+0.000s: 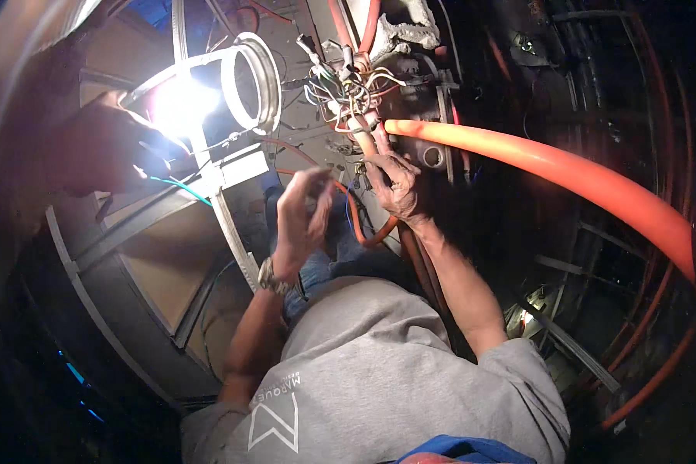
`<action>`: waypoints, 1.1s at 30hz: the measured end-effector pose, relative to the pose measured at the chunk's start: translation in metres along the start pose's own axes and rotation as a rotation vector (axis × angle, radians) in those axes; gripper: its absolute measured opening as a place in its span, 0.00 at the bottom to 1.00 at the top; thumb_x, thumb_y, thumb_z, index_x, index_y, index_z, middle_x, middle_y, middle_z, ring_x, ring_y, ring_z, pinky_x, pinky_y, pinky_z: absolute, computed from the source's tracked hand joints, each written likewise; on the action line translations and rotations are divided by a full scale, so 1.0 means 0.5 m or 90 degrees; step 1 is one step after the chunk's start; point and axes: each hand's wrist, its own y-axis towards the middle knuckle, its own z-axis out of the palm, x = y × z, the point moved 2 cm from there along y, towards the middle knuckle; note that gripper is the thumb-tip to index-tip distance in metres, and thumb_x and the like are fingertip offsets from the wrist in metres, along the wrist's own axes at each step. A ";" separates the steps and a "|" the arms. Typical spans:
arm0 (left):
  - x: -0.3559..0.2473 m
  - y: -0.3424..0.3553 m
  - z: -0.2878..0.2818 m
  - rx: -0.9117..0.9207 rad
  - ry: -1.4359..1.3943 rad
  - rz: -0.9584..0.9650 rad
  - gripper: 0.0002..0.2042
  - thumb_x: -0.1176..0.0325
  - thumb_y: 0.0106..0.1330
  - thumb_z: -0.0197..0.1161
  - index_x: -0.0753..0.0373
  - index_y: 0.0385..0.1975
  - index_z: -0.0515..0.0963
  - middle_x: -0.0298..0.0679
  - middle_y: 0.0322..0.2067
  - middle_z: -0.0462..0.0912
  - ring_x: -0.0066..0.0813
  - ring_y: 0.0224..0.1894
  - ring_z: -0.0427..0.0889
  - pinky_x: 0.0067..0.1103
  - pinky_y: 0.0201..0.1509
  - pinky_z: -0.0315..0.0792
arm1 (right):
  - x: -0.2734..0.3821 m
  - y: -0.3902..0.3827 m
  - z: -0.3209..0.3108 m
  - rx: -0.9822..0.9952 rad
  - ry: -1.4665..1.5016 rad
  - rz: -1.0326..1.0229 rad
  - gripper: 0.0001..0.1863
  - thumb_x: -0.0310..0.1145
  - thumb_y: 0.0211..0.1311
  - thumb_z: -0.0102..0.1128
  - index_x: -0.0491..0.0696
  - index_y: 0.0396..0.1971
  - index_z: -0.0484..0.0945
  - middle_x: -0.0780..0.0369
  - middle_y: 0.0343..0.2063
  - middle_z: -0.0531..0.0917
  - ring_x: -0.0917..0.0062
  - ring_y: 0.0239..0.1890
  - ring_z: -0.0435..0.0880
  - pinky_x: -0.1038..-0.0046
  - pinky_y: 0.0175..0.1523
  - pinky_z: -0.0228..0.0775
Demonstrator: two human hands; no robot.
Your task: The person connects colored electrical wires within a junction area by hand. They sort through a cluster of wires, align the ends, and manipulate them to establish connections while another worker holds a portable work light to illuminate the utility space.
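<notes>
My left hand (pixel 305 213), with a watch on its wrist, is raised beside the wiring, its fingers apart and slightly curled, with nothing seen in it. My right hand (pixel 398 184) is closed around an orange conduit (pixel 365 141) just below a tangle of wires (pixel 352 93). The tangle holds many thin coloured wires and several thicker cable ends, spilling from the conduit mouths. A thick orange conduit (pixel 533 160) curves from beside it to the far right. What lies under my right fingers is partly hidden.
At the left, another person's dark hand (pixel 124 143) is beside a glaring lamp (pixel 185 104). A round metal ring (pixel 255 85) on a bracket hangs near it. Metal framing rails (pixel 228 224) cross the left side. A loop of thinner orange tube (pixel 356 220) lies between my hands.
</notes>
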 end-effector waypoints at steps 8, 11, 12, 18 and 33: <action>0.032 0.158 0.044 -0.121 -0.243 -0.035 0.15 0.66 0.82 0.60 0.67 0.61 0.79 0.33 0.48 0.85 0.17 0.42 0.78 0.19 0.49 0.75 | -0.009 -0.007 0.015 -0.068 0.038 0.008 0.06 0.23 0.67 0.65 0.41 0.42 0.85 0.54 0.35 0.88 0.60 0.39 0.90 0.64 0.44 0.81; 0.032 0.184 0.053 -0.113 -0.256 0.014 0.17 0.67 0.83 0.59 0.68 0.65 0.77 0.34 0.50 0.85 0.15 0.44 0.78 0.16 0.49 0.74 | -0.007 -0.006 0.013 -0.074 0.049 0.014 0.06 0.22 0.67 0.65 0.40 0.42 0.84 0.54 0.35 0.88 0.60 0.38 0.90 0.65 0.44 0.81; 0.028 0.191 0.054 -0.122 -0.234 0.040 0.18 0.67 0.83 0.60 0.68 0.66 0.76 0.34 0.51 0.84 0.14 0.45 0.78 0.16 0.50 0.74 | -0.006 -0.007 0.011 -0.070 0.050 0.022 0.06 0.22 0.67 0.65 0.40 0.41 0.84 0.54 0.35 0.88 0.59 0.37 0.90 0.65 0.44 0.81; 0.037 0.229 0.048 -0.103 -0.168 -0.004 0.21 0.62 0.83 0.60 0.70 0.67 0.75 0.33 0.39 0.85 0.15 0.35 0.77 0.17 0.38 0.74 | 0.014 0.001 -0.002 -0.033 0.038 0.082 0.05 0.22 0.68 0.64 0.40 0.41 0.84 0.54 0.34 0.88 0.60 0.37 0.90 0.64 0.45 0.81; 0.046 0.257 0.027 -0.035 -0.311 -0.058 0.15 0.57 0.81 0.65 0.58 0.33 0.74 0.26 0.23 0.77 0.11 0.23 0.70 0.17 0.26 0.66 | 0.005 -0.002 0.000 -0.037 0.038 0.028 0.06 0.22 0.69 0.64 0.41 0.44 0.84 0.53 0.34 0.86 0.60 0.37 0.89 0.64 0.45 0.80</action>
